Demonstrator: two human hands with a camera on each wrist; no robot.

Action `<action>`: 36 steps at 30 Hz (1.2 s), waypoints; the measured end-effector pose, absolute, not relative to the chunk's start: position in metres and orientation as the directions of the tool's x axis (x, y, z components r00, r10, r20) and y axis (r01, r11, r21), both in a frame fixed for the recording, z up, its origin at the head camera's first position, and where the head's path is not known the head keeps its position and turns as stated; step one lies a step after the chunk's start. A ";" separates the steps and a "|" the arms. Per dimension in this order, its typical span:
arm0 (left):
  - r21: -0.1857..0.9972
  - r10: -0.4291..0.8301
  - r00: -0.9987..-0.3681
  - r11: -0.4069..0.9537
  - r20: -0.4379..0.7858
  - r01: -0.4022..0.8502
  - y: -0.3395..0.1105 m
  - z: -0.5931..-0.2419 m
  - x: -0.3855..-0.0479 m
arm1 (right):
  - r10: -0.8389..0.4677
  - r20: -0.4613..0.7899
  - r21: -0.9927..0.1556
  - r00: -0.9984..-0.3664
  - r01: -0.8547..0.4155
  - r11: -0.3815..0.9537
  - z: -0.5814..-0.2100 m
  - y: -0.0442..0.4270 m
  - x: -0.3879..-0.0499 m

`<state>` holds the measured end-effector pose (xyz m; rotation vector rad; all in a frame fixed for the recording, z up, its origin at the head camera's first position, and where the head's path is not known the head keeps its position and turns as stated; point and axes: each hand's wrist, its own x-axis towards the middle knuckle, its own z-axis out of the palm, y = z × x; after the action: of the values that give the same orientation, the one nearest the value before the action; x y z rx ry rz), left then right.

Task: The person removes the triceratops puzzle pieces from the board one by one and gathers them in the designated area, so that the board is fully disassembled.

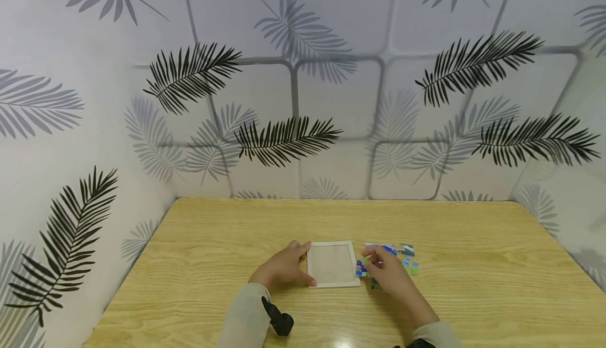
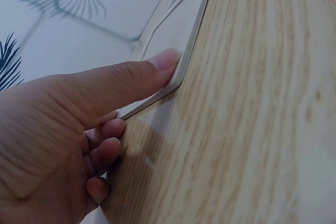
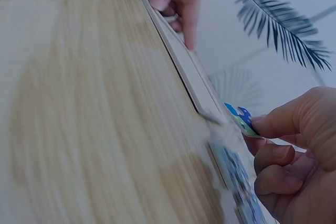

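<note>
A shallow pale wooden puzzle tray [image 1: 331, 265] with a raised rim lies on the table, its floor bare. My left hand [image 1: 282, 267] holds the tray's left side, the thumb on the near corner and the index finger by the far one. In the left wrist view the thumb [image 2: 128, 80] lies over the rim, with other fingers curled beside the edge. My right hand [image 1: 389, 274] is just right of the tray. Between thumb and fingertips it pinches a blue, green and purple jigsaw piece [image 3: 242, 123], tilted up near the tray's corner.
Loose jigsaw pieces [image 1: 407, 249] lie right of the tray, partly hidden by the right hand. The wooden table [image 1: 227, 227] runs back to a wall [image 1: 331, 100] patterned with leaves. A black wrist strap device [image 1: 282, 324] is on the left sleeve.
</note>
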<state>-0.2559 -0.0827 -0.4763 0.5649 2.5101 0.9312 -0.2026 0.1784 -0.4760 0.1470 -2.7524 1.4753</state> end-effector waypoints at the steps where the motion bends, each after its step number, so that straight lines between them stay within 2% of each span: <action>1: 0.679 0.498 -0.837 0.697 -0.226 0.231 -0.083 -0.476 -0.256 | -0.070 0.062 -0.830 -0.996 -0.091 0.551 -0.475 0.184 -0.202; 16: 0.688 0.486 -0.841 0.695 -0.236 0.209 -0.082 -0.476 -0.255 | -0.009 0.083 -0.826 -0.997 -0.074 0.559 -0.476 0.262 -0.189; 23: 0.686 0.490 -0.841 0.694 -0.228 0.218 -0.082 -0.475 -0.254 | -0.013 0.023 -0.799 -1.000 -0.026 0.601 -0.477 0.278 -0.181; 28: 0.688 0.503 -0.837 0.688 -0.218 0.234 -0.083 -0.475 -0.255 | -0.021 -0.034 -0.811 -0.999 0.015 0.585 -0.480 0.284 -0.178; 36: 0.698 0.503 -0.835 0.681 -0.222 0.224 -0.082 -0.475 -0.254 | -0.056 -0.027 -0.798 -0.998 -0.012 0.603 -0.484 0.287 -0.174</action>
<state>-0.2542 -0.0822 -0.4747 0.5675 2.4961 0.9607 -0.1744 0.2867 -0.4844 0.0608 -2.8562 1.4213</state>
